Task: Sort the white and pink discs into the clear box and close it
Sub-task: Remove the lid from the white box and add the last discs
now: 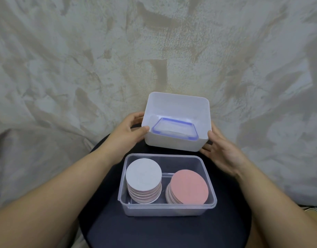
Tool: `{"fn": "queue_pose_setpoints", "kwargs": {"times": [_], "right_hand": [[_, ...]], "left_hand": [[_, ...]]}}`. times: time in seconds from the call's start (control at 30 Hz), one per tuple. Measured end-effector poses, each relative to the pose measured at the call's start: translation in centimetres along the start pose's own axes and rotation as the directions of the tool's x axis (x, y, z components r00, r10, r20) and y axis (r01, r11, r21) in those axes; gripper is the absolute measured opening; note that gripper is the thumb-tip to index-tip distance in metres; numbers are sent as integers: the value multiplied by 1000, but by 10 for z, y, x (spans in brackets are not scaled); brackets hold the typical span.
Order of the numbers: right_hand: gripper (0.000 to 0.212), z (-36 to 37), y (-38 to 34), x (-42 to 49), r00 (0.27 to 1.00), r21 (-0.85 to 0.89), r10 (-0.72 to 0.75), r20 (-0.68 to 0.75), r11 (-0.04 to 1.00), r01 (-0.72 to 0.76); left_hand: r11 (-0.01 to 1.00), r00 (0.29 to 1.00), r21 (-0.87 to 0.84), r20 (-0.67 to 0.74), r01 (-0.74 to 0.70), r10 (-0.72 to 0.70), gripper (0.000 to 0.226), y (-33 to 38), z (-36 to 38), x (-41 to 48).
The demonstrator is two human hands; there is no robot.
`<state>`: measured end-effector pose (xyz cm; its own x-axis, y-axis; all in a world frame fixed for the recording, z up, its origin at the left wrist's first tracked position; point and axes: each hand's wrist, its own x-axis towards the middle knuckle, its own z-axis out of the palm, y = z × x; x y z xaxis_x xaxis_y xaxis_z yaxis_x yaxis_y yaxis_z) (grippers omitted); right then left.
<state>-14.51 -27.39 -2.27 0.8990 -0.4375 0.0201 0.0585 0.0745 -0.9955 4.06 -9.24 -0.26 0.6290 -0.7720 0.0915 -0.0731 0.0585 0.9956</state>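
On my head feed, the clear box [165, 210] sits on the near half of the round dark desk [172, 230], with no lid on it. Inside it, the white discs [143, 174] are stacked at the left. The pink discs [190, 187] lean in a slanted stack at the right, apart from the white ones.

Just beyond the box stands a white bin [172, 143], and both hands are on it rather than on the box. The left grip [131, 129] is closed on the bin's near left corner, thumb on the front wall and fingers curled round the left side. The right grip [224, 149] is looser: its thumb touches the near right corner, and its fingers lie fairly straight by the bin's base, somewhat blurred.

The blue-edged lid [173, 129] lies inside the bin, between the two grips, and neither one touches it. The discs lie nearer to me than both grips, between my forearms.
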Motion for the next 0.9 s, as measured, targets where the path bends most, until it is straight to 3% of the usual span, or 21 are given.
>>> {"fn": "queue_pose_setpoints", "kwargs": {"times": [0.23, 0.47, 0.57, 0.63, 0.7, 0.77, 0.83, 0.9], "right_hand": [[104, 9, -9, 1, 997, 8, -71, -24, 997, 71], [60, 17, -23, -5, 968, 8, -177, -179, 983, 182], [57, 21, -27, -10, 955, 5, -187, -229, 981, 194], [56, 21, -28, -13, 948, -7, -191, -255, 981, 195], [60, 21, -29, -17, 943, -15, -185, -275, 982, 188], [66, 20, -29, -19, 939, -18, -185, -291, 982, 188], [65, 18, -30, -21, 931, -12, -187, -312, 981, 193], [58, 17, -30, -23, 925, 1, -177, -336, 982, 189]], "left_hand": [[996, 997, -19, -2, -82, 82, 36, 9, -3, -6], [995, 994, -35, 50, -92, 94, 41, 29, -2, -9], [971, 981, 147, 68, -189, 181, 53, 37, 3, -13], [865, 941, 371, 130, -338, 312, 56, 43, 8, -17], [678, 882, 569, 229, -464, 411, 57, 45, 15, -19], [523, 827, 666, 275, -532, 491, 51, 43, 23, -16], [492, 790, 666, 251, -560, 559, 36, 43, 29, -13], [487, 766, 647, 250, -587, 592, 36, 44, 30, -12]]}}
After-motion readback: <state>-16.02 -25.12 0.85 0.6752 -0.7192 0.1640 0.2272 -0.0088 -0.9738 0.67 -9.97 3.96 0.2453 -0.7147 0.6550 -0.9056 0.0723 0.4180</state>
